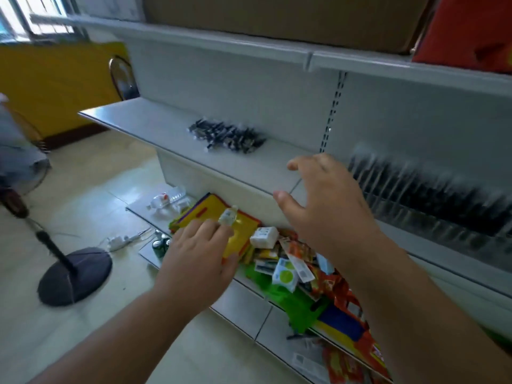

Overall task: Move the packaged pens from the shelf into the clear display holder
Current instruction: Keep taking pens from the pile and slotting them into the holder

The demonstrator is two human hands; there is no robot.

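A loose pile of packaged black pens (227, 135) lies on the grey middle shelf (155, 126), blurred by motion. To the right on the same shelf stands the clear display holder (432, 206), filled with a row of dark pens. My right hand (324, 200) hovers at the shelf's front edge between pile and holder, fingers spread, holding nothing. My left hand (199, 256) is lower, over the shelf below, fingers relaxed and empty.
The lower shelf holds a heap of colourful packets (293, 261), a yellow pouch (235, 228) and small bottles. A cardboard box (277, 20) sits on the top shelf. A fan stand base (74, 275) is on the tiled floor at left.
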